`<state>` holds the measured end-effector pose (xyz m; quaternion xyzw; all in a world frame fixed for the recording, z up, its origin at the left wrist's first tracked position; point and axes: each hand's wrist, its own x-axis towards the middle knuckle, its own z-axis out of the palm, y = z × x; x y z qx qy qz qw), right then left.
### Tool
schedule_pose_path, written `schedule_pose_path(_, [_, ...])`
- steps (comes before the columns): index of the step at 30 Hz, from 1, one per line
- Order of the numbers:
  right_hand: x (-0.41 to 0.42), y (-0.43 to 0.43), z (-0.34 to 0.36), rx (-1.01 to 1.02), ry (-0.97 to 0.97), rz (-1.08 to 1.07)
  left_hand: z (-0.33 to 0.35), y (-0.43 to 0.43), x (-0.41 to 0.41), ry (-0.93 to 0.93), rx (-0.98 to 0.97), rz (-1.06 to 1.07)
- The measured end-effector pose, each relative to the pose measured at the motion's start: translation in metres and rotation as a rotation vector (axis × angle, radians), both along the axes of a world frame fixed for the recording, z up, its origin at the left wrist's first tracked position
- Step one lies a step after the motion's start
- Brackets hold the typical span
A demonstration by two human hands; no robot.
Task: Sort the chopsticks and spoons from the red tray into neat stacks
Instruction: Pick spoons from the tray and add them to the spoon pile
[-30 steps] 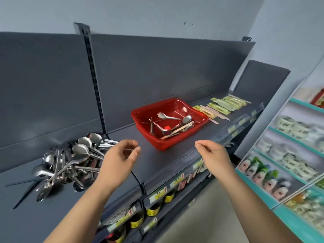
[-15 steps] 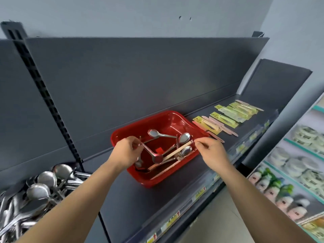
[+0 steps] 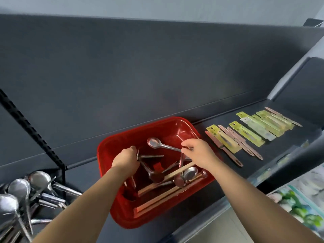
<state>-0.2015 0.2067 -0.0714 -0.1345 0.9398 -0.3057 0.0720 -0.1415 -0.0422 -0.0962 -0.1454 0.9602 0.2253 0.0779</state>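
Observation:
A red tray (image 3: pixel 112 148) sits on the dark shelf and holds several metal spoons and wooden chopsticks (image 3: pixel 157 195) in a jumble. My left hand (image 3: pixel 125 159) is inside the tray at its left side, fingers closed around a spoon handle. My right hand (image 3: pixel 198 151) reaches in from the right and pinches the handle end of a long metal spoon (image 3: pixel 154 143) lying near the tray's back. A heap of spoons (image 3: pixel 22 193) lies on the shelf at the far left. Rows of packaged chopsticks (image 3: pixel 252 130) lie to the right of the tray.
The dark shelf (image 3: pixel 192 223) has a back panel and a black slotted upright (image 3: pixel 31 130) between the spoon heap and the tray. A lower shelf of packaged goods (image 3: pixel 298 204) shows at the bottom right. Price-tag strips run along the shelf's front edge.
Both hands went from hovering in front of the shelf into the tray. The left closed on a spoon handle and the right moved from the chopsticks to the long spoon. The view moved closer.

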Motion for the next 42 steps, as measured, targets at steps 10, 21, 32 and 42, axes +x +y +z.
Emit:
schedule_pose_path(10, [-0.059, -0.037, -0.03, 0.198, -0.119, 0.237, 0.008, 0.007, -0.006, 0.189, 0.19, 0.243])
schedule_pose_path(21, [-0.071, -0.04, -0.03, -0.038, -0.207, 0.334, 0.005, 0.02, -0.009, 0.043, 0.149, 0.506])
schedule_pose_path(32, [-0.059, -0.068, -0.036, 0.106, -0.352, 0.459, 0.054, 0.007, 0.034, 0.514, 0.263, 0.567])
schedule_pose_path(42, [-0.043, -0.078, -0.038, 0.192, -0.209, 0.46, 0.046, 0.017, 0.039, 0.582, 0.597, 0.732])
